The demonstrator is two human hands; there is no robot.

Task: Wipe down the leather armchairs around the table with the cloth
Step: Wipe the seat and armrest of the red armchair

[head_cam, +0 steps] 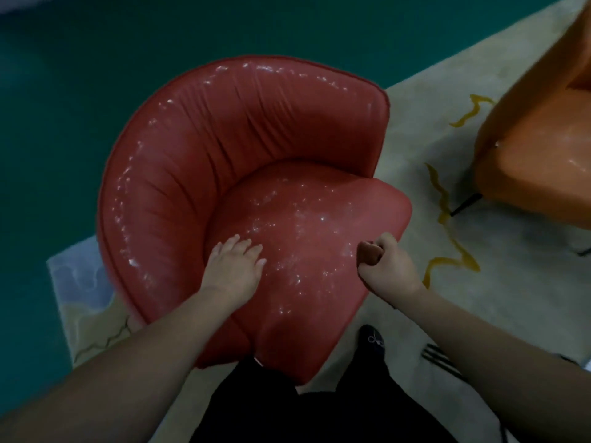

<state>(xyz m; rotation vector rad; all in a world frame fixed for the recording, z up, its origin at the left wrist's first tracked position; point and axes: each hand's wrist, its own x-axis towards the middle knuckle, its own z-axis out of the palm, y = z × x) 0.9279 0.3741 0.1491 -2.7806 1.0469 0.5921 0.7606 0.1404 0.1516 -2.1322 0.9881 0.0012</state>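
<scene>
A red leather armchair with a curved, wrinkled back fills the middle of the view, and its surface glints with wet streaks. My left hand lies flat, fingers straight, on the near left part of the seat cushion. My right hand is curled into a fist over the cushion's right edge. It grips a small bunched reddish cloth, most of which is hidden inside the fist.
An orange leather armchair stands at the right on a pale rug with yellow squiggles. Dark green floor lies beyond and to the left. My dark trousers and one shoe are just below the red chair.
</scene>
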